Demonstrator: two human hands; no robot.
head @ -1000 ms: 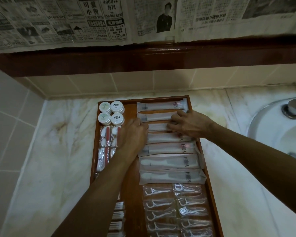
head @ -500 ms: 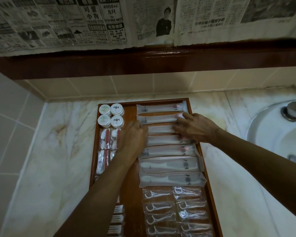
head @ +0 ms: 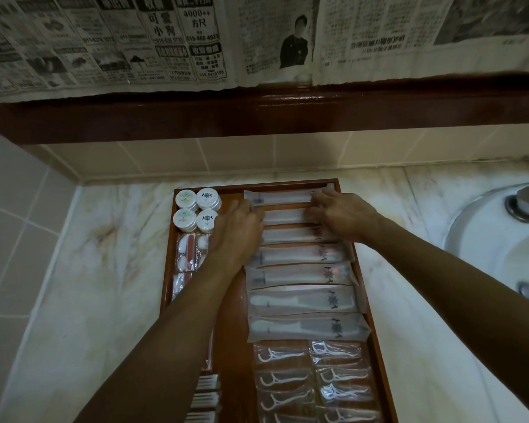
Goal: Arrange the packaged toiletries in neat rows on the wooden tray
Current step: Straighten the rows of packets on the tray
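Tray [head: 361,264] on counter [head: 104,270], sink [head: 501,239] right; in tray: jars [head: 196,210] back-left, long packets [head: 300,300] right, probably floss picks [head: 312,380] front.

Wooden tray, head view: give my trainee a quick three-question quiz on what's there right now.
1. True or false: the round white containers sit at the wooden tray's far left corner.
2. What lies nearest the camera on the tray's right side: A) floss picks B) soap bars C) razors?
3. Which long packets do the left hand and right hand touch?

Key: 1 true. 2 A. 3 the farthest ones, the top two or three.
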